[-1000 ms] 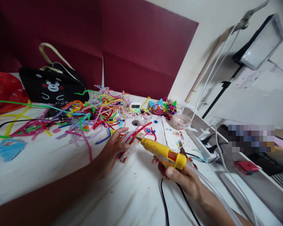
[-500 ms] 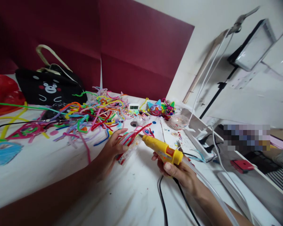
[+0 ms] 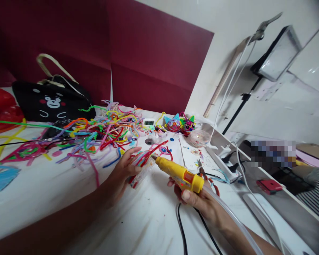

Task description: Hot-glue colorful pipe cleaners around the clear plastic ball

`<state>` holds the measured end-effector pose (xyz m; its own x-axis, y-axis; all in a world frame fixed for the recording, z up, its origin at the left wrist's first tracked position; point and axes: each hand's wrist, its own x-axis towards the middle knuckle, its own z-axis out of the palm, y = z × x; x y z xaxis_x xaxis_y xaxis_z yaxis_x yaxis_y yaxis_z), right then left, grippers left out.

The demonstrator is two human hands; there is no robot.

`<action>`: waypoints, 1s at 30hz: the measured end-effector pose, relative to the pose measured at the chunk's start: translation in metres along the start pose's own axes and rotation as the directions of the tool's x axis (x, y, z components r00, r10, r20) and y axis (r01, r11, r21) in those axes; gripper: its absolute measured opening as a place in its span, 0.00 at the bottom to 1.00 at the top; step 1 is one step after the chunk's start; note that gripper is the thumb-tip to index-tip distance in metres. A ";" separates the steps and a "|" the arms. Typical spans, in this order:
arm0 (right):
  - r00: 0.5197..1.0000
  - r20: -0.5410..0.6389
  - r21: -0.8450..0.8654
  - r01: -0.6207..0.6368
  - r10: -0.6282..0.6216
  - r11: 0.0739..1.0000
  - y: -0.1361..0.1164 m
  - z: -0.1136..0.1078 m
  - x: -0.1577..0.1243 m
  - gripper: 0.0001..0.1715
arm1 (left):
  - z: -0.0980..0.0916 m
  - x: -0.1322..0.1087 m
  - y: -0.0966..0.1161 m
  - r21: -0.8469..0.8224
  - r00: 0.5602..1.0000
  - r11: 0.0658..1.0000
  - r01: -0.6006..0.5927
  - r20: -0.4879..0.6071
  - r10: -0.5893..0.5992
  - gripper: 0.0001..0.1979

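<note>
My left hand [image 3: 123,173] is closed around a clear plastic piece [image 3: 146,170] lined along its upper side with red, pink and blue pipe cleaners [image 3: 146,156]. It is tilted up to the right, and my fingers hide its lower part. My right hand [image 3: 198,203] grips a yellow hot glue gun [image 3: 177,169] by its handle. The gun's nozzle is by the pipe cleaners; whether it touches them I cannot tell. From its back runs a long translucent glue stick [image 3: 232,214]. Beneath the gun hangs a black cord [image 3: 181,226].
A pile of pipe cleaners [image 3: 114,132] spreads left, before a black bag [image 3: 53,102]. A digital clock [image 3: 149,122], two decorated masks [image 3: 173,124] and a clear bowl [image 3: 200,138] stand behind. Orange-handled pliers [image 3: 215,188] and a power strip [image 3: 230,169] lie right; a person sits beyond.
The whole view has shifted slightly. Both hands keep their holds, with the glue gun's nozzle still by the pipe cleaners. More of the orange-handled pliers shows behind the gun.
</note>
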<state>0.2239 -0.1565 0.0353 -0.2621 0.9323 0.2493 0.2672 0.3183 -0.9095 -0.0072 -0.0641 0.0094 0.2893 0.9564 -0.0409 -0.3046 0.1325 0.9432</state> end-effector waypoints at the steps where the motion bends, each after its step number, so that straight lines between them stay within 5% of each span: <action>1: 1.000 -0.002 0.003 -0.001 0.001 1.000 0.001 0.000 0.000 0.23 | 0.000 0.000 0.000 0.004 1.000 1.000 0.001 0.007 -0.001 0.39; 11: 0.990 -0.125 -0.146 0.049 -0.068 0.988 0.015 -0.007 0.008 0.15 | -0.004 0.009 0.006 0.046 0.994 0.995 -0.090 -0.061 0.093 0.38; 15: 0.998 0.035 -0.346 0.066 -0.057 0.936 0.021 -0.003 0.011 0.10 | -0.008 0.014 0.008 0.137 0.964 0.964 -0.227 -0.108 0.243 0.41; 20: 0.985 0.163 -0.595 0.048 0.062 0.802 0.027 0.009 0.009 0.21 | -0.010 0.015 0.006 0.272 0.940 0.915 -0.297 -0.084 0.330 0.45; 30: 0.967 0.255 -0.669 0.161 0.020 0.725 0.024 0.014 0.006 0.22 | -0.006 0.009 0.004 0.385 0.895 0.827 -0.411 -0.005 0.447 0.44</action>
<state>0.2161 -0.1460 0.0103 -0.4842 0.8640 0.1380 0.7721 0.4961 -0.3972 -0.0112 -0.0532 0.0112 0.1184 0.9161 0.3831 -0.0215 -0.3833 0.9234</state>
